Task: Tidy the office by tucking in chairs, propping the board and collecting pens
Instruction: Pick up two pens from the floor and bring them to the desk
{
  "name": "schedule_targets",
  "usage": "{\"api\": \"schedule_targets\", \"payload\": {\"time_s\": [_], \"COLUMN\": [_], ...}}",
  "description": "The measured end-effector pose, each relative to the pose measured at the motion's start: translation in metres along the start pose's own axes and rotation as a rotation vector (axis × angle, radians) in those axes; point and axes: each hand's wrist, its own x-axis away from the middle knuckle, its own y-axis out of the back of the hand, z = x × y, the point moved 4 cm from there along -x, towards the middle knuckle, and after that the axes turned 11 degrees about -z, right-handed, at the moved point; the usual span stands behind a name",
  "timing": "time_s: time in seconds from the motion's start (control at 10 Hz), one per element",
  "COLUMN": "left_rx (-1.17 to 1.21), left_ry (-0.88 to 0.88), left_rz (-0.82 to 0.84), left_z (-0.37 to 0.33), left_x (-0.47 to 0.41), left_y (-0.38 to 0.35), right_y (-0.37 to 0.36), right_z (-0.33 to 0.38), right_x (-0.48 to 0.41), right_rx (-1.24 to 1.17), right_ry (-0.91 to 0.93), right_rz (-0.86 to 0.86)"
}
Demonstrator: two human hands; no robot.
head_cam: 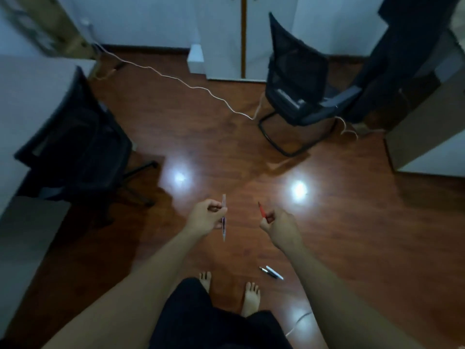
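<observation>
Underfoot, glossy reddish-brown wooden floor (339, 222) with two bright light reflections. Left: pale grey desk (22, 96), black mesh swivel chair (75, 147) pushed close against its edge, back toward centre of room. Far right: second black mesh chair on a sled base (302, 84), standing out on open floor, angled toward dark desk at right (427, 109), not tucked in. Thin white cable (176, 79) trailing across floor from far-left wall to that chair's base. Low in frame: black trousers (201, 323), two bare feet (251, 295) on the boards. Both forearms stretched forward. Left hand (203, 217) closed in a pinch on a slim clear-barrelled pen (224, 217), held roughly upright, tip down. Right hand (279, 225) closed in a loose fist, pinching a red pen (262, 211), tip pointing up and away. Hands apart, not touching. On floor just beside right foot: two more pens (271, 272), one dark, one white, side by side, touching or nearly.
</observation>
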Motion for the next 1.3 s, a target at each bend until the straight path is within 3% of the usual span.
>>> {"api": "schedule_targets", "payload": {"time_s": [0.2, 0.5, 0.9, 1.3], "left_rx": [0.215, 0.448, 0.662, 0.809], "left_ry": [0.079, 0.169, 0.321, 0.381], "left_rz": [-0.236, -0.589, -0.881, -1.027], "left_z": [0.020, 0.101, 0.252, 0.356], "left_x": [0.037, 0.094, 0.148, 0.189], "left_y": [0.103, 0.234, 0.411, 0.573], "right_y": [-0.014, -0.109, -0.277, -0.409], "right_z": [0.120, 0.252, 0.436, 0.578], "right_x": [0.026, 0.070, 0.173, 0.271], "right_rx": [0.066, 0.070, 0.084, 0.146], "right_ry": [0.279, 0.580, 0.838, 0.955], "right_rz": [0.099, 0.334, 0.571, 0.685]}}
